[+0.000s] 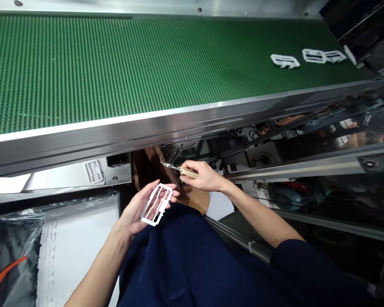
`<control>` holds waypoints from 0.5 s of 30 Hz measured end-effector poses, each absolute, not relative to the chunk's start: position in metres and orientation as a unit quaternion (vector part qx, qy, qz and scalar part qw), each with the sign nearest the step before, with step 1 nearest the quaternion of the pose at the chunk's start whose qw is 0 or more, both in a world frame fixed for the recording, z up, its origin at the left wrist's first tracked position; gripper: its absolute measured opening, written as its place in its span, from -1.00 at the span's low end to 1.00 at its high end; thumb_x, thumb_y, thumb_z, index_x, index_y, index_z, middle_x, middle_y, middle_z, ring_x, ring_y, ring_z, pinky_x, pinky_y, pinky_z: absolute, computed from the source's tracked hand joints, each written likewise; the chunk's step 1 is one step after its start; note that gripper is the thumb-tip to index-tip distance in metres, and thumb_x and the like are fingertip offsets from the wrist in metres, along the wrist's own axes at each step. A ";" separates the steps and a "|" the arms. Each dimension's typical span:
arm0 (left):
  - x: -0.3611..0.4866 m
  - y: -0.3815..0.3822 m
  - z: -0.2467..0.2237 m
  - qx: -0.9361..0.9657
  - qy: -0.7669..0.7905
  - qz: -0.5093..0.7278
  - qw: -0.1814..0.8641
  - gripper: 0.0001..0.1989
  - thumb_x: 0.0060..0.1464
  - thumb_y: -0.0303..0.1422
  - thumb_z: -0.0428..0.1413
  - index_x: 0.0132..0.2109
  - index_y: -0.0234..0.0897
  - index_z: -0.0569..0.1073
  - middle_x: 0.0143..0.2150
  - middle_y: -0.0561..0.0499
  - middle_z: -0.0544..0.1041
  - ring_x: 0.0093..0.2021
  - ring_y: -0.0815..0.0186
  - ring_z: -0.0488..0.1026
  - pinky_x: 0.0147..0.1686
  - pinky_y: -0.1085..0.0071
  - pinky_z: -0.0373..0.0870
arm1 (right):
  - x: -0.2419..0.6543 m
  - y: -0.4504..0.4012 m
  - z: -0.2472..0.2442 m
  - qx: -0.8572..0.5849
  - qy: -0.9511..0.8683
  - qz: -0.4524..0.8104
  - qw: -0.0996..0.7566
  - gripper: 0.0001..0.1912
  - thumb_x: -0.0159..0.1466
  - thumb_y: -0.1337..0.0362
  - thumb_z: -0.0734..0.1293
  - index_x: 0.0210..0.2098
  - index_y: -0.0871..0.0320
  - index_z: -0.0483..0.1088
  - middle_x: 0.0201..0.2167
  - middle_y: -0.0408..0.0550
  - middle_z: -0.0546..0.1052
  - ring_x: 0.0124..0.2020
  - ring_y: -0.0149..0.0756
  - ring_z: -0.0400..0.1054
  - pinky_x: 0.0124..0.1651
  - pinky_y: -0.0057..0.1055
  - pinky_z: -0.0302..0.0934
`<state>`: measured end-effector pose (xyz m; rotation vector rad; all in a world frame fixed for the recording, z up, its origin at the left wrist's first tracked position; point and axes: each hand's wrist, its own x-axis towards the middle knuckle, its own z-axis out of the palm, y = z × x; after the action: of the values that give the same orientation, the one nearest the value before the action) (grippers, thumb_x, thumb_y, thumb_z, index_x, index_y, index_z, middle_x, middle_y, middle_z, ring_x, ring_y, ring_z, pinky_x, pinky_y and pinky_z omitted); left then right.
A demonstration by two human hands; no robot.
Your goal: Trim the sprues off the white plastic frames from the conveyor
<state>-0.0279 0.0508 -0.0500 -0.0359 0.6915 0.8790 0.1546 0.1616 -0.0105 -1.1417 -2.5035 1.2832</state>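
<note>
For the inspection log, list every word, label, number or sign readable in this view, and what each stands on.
No words or numbers can be read.
White label below the conveyor's steel rail: dark marks, too small and blurred to read.
White plastic frame in the left hand: no marks visible.
Wooden-handled knife in the right hand: no marks visible.

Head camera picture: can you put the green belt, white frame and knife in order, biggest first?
1. Green conveyor belt.
2. White plastic frame and craft knife look about alike, and the right hand hides part of the knife, so I won't rank them.
</note>
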 end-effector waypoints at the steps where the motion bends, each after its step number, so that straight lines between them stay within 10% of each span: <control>1: -0.028 0.052 -0.050 -0.022 0.319 0.426 0.846 -0.62 0.23 -0.37 -0.13 -0.06 -0.58 0.46 -0.19 -0.31 0.54 -0.32 0.22 0.51 -0.35 0.44 0.50 | 0.159 0.160 -0.012 -0.399 -0.810 0.425 0.068 -0.87 0.12 0.26 0.25 -0.37 0.20 0.30 -0.52 -0.25 0.33 -0.51 -0.52 0.14 -0.41 -0.57 0.00; 15: -0.023 0.070 -0.050 -0.029 0.281 0.453 0.846 -0.60 0.23 -0.38 -0.15 -0.02 -0.61 0.44 -0.20 -0.31 0.55 -0.26 0.17 0.51 -0.28 0.36 0.49 | 0.205 0.127 -0.033 -0.503 -0.705 0.455 0.205 -0.71 0.10 0.34 0.28 -0.15 0.17 0.31 -0.18 -0.06 0.43 -0.18 -0.34 0.34 -0.07 -0.38 0.19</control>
<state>-0.0233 0.0700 -0.0497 -0.0604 0.5934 0.9546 0.2055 0.1271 -0.0329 -1.4035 -1.9668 1.2696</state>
